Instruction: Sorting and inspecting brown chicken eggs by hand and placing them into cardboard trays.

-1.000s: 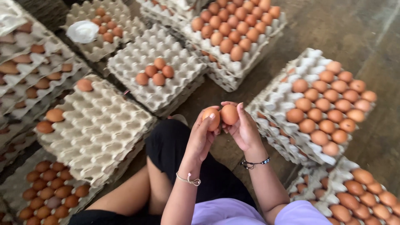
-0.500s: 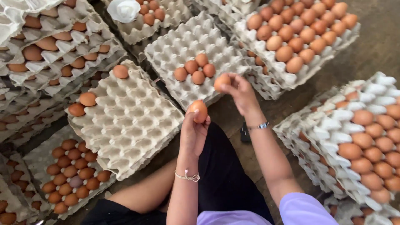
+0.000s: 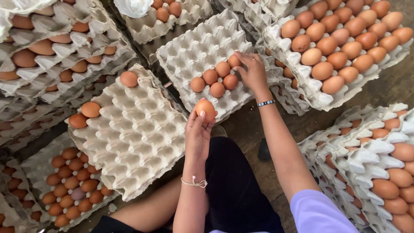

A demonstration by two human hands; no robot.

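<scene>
A dark floor [image 3: 388, 86] carries my stacked egg trays [image 3: 138, 133] from nine through three o'clock; it looks like wooden planks.

The right hand [image 3: 252, 71] covers most of the egg [image 3: 235, 61] it's putting in the middle tray [image 3: 189, 47], so the grip's hard to read. The white bag [image 3: 133, 6] is cut off up top, the full tray [image 3: 310, 92] runs off the corner, and the lower trays in the left stacks [image 3: 51, 64] are mostly buried.
</scene>
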